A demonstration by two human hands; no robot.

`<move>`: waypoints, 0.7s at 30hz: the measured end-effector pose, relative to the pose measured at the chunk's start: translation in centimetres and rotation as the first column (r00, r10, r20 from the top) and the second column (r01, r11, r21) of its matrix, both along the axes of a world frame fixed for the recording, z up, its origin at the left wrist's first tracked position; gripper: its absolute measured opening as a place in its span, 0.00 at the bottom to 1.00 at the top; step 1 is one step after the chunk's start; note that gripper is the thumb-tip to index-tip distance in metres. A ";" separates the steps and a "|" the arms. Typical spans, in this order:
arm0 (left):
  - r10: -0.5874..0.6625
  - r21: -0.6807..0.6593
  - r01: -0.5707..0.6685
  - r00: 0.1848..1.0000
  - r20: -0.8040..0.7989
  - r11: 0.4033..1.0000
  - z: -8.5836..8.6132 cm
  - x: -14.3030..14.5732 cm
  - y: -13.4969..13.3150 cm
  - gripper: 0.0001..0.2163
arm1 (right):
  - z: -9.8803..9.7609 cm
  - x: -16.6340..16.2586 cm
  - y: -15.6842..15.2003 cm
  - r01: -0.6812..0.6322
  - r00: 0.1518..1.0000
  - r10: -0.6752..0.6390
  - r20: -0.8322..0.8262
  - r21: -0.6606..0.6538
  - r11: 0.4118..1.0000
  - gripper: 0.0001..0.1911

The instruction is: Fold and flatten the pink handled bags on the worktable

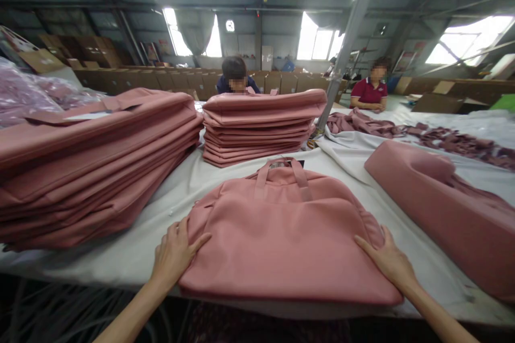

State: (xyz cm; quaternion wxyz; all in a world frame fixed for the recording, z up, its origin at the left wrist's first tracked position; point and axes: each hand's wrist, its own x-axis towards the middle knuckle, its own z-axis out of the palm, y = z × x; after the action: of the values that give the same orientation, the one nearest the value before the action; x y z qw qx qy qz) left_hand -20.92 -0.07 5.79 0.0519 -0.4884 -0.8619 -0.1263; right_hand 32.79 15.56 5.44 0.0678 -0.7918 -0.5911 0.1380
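A pink handbag [281,230] with two handles lies flat on the white-covered table [177,193] right in front of me. My left hand [175,252] rests on its near left corner, fingers spread and flat, thumb on the bag's face. My right hand [388,260] presses on the near right corner, fingers stretched out. Neither hand grips anything.
A tall stack of pink bags [84,166] lies on the left and a second stack [259,126] at the back centre. More pink bags [446,214] lie at the right. A grey pole [346,48] rises from the table. Two people [235,77] [372,88] sit on the far side.
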 end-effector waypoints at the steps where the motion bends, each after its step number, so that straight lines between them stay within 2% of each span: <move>1: -0.046 0.033 0.050 0.992 -0.118 0.998 0.1 0.1 0.1 0.36 | 0.0 -0.2 -0.1 0.005 1.000 -0.005 0.014 0.019 1.000 0.59; 3: -0.187 0.092 0.225 0.933 -0.308 0.970 0.6 -0.1 0.7 0.31 | -0.3 -0.5 -0.1 -0.013 1.000 0.013 -0.001 0.064 0.998 0.59; 4: -0.286 0.100 0.343 0.884 -0.369 0.934 1.0 -0.2 1.0 0.27 | -0.5 -0.5 0.0 -0.024 0.999 0.026 -0.023 0.096 0.995 0.58; 7: -0.611 -0.009 0.670 0.672 -0.419 0.742 2.8 -0.2 1.9 0.23 | -1.9 -0.1 0.5 -0.048 0.993 0.068 -0.100 0.194 0.980 0.56; 9: -0.734 -0.083 0.759 0.589 -0.337 0.646 4.2 0.6 2.4 0.23 | -2.8 0.2 0.8 -0.056 0.987 0.092 -0.134 0.253 0.966 0.54; 10: -0.759 -0.092 0.771 0.588 -0.280 0.631 4.9 1.2 2.6 0.22 | -3.2 0.3 0.9 -0.057 0.985 0.100 -0.139 0.282 0.958 0.53; 12: -0.763 -0.077 0.763 0.624 -0.168 0.641 6.1 2.6 3.0 0.19 | -3.4 0.6 1.0 -0.075 0.985 0.123 -0.124 0.339 0.938 0.49; 14: -0.755 -0.062 0.753 0.652 -0.065 0.655 7.1 3.8 3.4 0.22 | -2.7 0.6 1.3 -0.124 0.983 0.168 -0.073 0.413 0.902 0.44; 17: -0.744 -0.085 0.749 0.662 0.088 0.657 8.3 4.9 4.7 0.24 | 0.3 -0.8 2.6 -0.209 0.972 0.236 0.017 0.531 0.821 0.38; 21: -0.721 -0.087 0.743 0.666 0.193 0.664 9.3 5.8 7.6 0.22 | 5.3 -6.9 6.1 -0.348 0.908 0.417 0.043 0.632 0.692 0.34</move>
State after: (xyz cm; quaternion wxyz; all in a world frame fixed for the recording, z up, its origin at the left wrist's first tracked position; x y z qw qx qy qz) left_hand -15.12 7.56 15.05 -0.1036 -0.7860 -0.6008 -0.1023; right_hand 25.84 21.69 10.70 0.3274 -0.5744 -0.7502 -0.0146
